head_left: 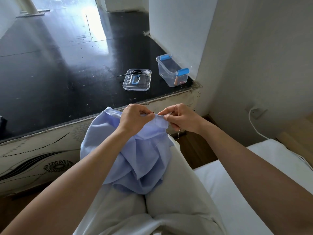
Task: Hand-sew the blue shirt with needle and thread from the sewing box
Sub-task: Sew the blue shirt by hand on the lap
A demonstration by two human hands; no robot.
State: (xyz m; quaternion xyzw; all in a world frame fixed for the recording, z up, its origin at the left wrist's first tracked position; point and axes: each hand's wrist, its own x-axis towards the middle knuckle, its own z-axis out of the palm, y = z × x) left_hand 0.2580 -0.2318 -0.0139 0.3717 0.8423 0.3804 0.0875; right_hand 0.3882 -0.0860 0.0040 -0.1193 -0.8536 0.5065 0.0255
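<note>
Head view: the left hand (135,118) and right hand (179,117) each curl thumb and fingertips (149,116) into a tight pinch on a raised edge of the blue shirt (135,160). The two pinches nearly meet, probably to keep that edge taut for a stitch. Whether the right pinch also holds the needle cannot be told. A pale thread (177,134) dangles beneath that hand. The rest of the shirt lies bunched on the lap (177,184) for support. Ahead, on the black ledge (67,73), the sewing box (171,72) stands open beside its lid (137,82).
</note>
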